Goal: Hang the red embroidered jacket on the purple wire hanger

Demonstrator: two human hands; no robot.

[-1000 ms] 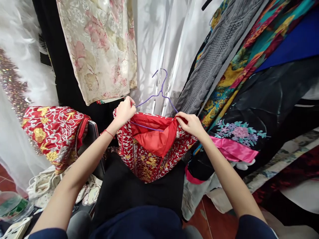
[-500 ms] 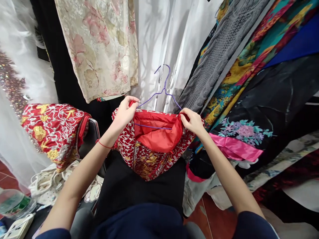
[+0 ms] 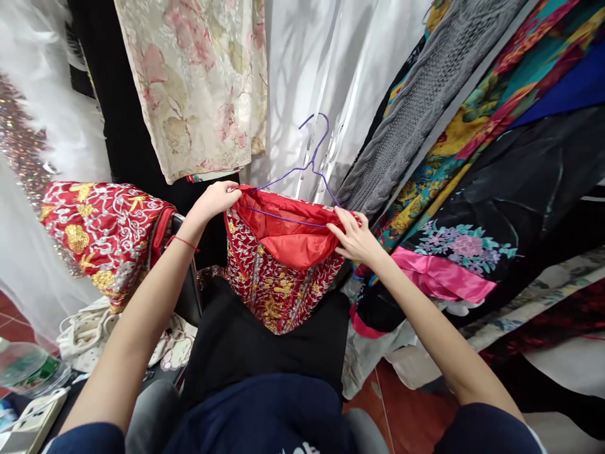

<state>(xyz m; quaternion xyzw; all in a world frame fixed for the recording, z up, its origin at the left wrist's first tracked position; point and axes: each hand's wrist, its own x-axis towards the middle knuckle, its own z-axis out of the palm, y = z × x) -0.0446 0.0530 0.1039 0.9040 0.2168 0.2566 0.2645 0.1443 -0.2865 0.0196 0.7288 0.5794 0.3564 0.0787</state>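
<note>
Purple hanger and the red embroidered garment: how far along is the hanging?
Done: the purple hanger sits inside the red embroidered garment, its lower bar across the red lining. In hand: the left hand and right hand grip the two ends of the opening. Left: the hook hangs on nothing; the garment's lower part rests on the lap.

Red skirt (gold, silver embroidery), purple hanger.

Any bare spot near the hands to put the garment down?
Only the black lap below the red garment, and bare red floor right of it. Left: crowded chair, white bags. Right: piled fabrics. Both hands grip the garment's rim.
</note>
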